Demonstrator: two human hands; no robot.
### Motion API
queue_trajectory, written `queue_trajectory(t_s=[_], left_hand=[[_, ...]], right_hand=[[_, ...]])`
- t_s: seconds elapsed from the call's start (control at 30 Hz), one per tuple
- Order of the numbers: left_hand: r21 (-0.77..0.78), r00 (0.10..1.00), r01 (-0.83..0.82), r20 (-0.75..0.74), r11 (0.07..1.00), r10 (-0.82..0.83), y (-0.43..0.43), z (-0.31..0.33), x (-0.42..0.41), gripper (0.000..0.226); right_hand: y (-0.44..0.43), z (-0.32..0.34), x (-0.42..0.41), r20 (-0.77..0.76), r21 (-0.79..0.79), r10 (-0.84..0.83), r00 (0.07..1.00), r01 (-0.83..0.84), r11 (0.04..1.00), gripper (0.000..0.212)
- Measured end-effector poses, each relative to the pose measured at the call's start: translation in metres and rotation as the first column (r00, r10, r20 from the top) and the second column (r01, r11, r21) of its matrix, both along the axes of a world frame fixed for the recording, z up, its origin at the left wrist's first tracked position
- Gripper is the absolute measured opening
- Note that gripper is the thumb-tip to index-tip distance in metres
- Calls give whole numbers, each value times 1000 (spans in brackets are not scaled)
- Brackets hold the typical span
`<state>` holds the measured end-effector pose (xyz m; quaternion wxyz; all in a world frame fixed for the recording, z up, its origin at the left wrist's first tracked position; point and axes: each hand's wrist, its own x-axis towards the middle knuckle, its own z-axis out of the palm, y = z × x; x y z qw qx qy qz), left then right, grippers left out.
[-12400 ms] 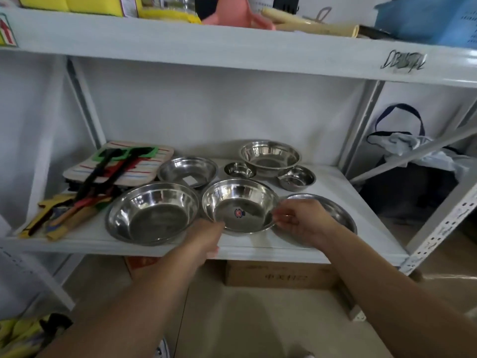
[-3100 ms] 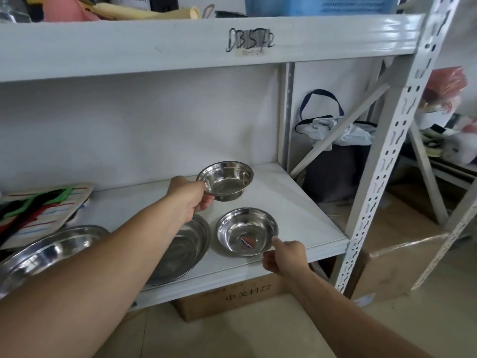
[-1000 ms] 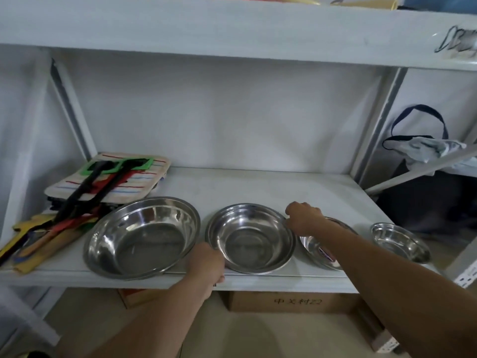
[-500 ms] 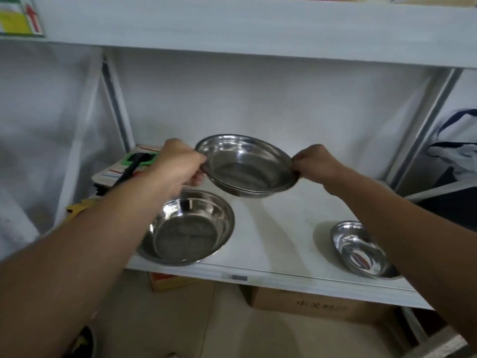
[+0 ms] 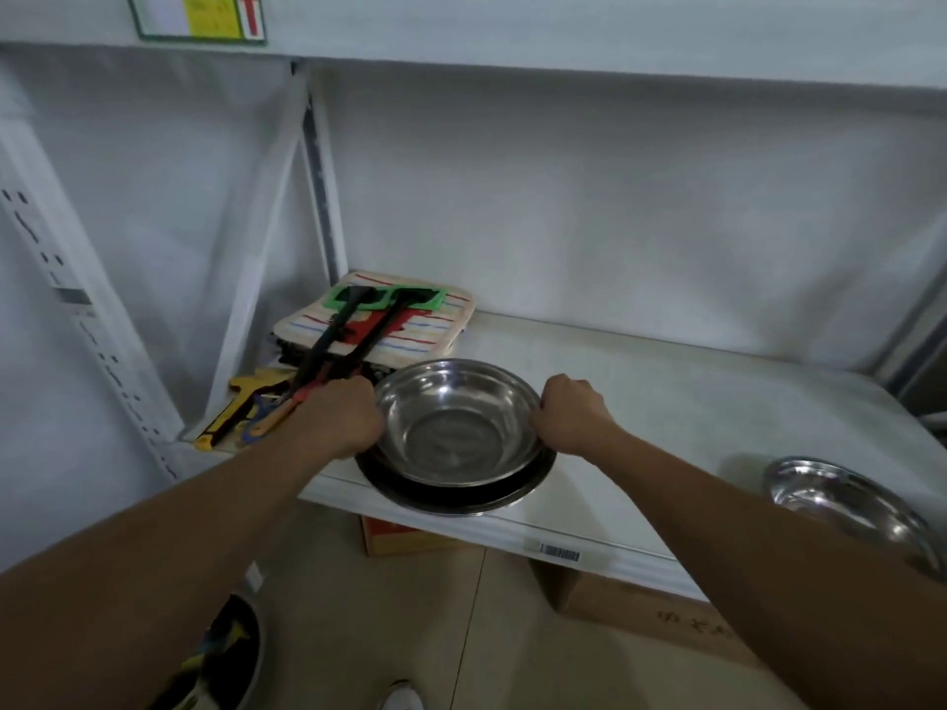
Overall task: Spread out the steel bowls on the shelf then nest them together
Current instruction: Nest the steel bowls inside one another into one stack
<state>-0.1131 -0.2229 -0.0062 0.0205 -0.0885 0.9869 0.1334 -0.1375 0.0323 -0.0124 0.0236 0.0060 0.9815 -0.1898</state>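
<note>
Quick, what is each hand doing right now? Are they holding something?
Left hand: closed on the left rim of the steel bowl, which sits in a bigger bowl.
Right hand: closed on the same bowl's right rim.

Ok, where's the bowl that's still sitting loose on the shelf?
In the head view, the loose bowl sits alone at the right end of the shelf, near its front edge, well apart from the nested bowls both hands grip at centre.

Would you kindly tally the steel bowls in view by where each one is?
Held in both hands: 1 held bowl, left hand, right hand
Under it on the shelf: 1 large bowl
Apart at right: 1 side bowl
Total: 3
</note>
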Motion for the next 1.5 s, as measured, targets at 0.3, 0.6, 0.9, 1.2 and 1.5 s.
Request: queue_trajectory(t_s=[0.3, 0.6, 0.9, 1.2, 1.5], left_hand=[[-395, 987, 162, 53, 904, -154, 12, -19, 5, 22], [-46, 993, -62, -106, 997, 57, -5, -19, 2, 24], [665, 941, -333, 196, 668, 275, -3, -23, -8, 22], [695, 989, -149, 88, 703, 122, 116, -9, -44, 12], [639, 992, -86, 122, 764, 10, 196, -23, -51, 16]], right_hand=[[-13, -13, 8, 6, 389, 111, 994, -105, 915, 29], [1, -20, 10, -62, 41, -70, 996, 72, 997, 15], [24, -26, 4, 197, -389, -135, 971, 204, 898, 13], [147, 0, 15, 151, -302, -335, 930, 366, 880, 18], [219, -10, 28, 162, -219, -404, 900, 432, 875, 20]])
